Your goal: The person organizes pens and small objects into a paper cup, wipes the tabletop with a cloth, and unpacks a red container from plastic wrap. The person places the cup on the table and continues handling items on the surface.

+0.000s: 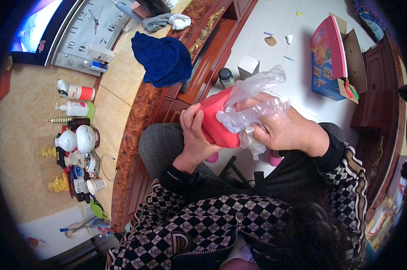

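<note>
A smooth red object [220, 111] with rounded edges sits between my hands, above my lap; what it is I cannot tell. My left hand [196, 135] grips its left side, fingers over the top edge and thumb underneath. Crumpled clear plastic [257, 114] lies over the right side of the red object. My right hand [281, 128] has this plastic bunched in its fingers, and loose folds stick out above and below. Part of the red surface is hidden by the plastic.
To the left runs a cabinet top [119, 89] with a navy cloth [164, 59], a large clock [90, 30], bottles and a paper cup [96, 186]. On the tiled floor stand a dark-lidded bottle [226, 76], a small white box [249, 65] and an opened carton [328, 64].
</note>
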Demonstrator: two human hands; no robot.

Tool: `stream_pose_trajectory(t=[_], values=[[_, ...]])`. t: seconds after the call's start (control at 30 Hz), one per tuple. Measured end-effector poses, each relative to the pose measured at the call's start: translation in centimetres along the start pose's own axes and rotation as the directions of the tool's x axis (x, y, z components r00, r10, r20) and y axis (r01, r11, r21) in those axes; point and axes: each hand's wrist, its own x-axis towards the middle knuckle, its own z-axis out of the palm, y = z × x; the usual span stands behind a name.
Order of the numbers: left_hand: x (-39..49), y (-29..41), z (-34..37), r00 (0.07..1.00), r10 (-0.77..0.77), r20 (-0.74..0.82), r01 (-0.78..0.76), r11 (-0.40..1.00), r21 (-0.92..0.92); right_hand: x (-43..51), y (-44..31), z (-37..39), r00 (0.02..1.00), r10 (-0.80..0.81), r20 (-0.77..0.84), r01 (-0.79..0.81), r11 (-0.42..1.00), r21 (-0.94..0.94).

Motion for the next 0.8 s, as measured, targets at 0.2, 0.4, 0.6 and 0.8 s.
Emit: stream_pose_trajectory(t=[0.2, 0.4, 0.6, 0.8], values=[[-0.4, -0.1, 0.1, 0.994, 0.106, 0.011, -0.106, 0.994, 0.002, -0.2, 2.6, 1.2, 0.887, -0.383, 0.256, 0.424, 0.897, -0.126], [-0.6, 0.2, -0.2, 0.994, 0.107, 0.030, -0.105, 0.994, -0.043, 0.8, 2.3, 2.0, 0.895, -0.054, 0.442, 0.099, 0.992, -0.078], [-0.6, 0.6, -0.4, 0.995, 0.088, 0.041, -0.087, 0.996, -0.036, 0.4, 3.0, 1.6, 0.910, -0.195, 0.365, 0.212, 0.977, -0.004], [-0.5, 0.9, -0.5, 0.997, 0.074, 0.033, -0.072, 0.995, -0.068, -0.5, 4.3, 2.7, 0.728, 0.173, 0.664, -0.580, 0.672, 0.461]])
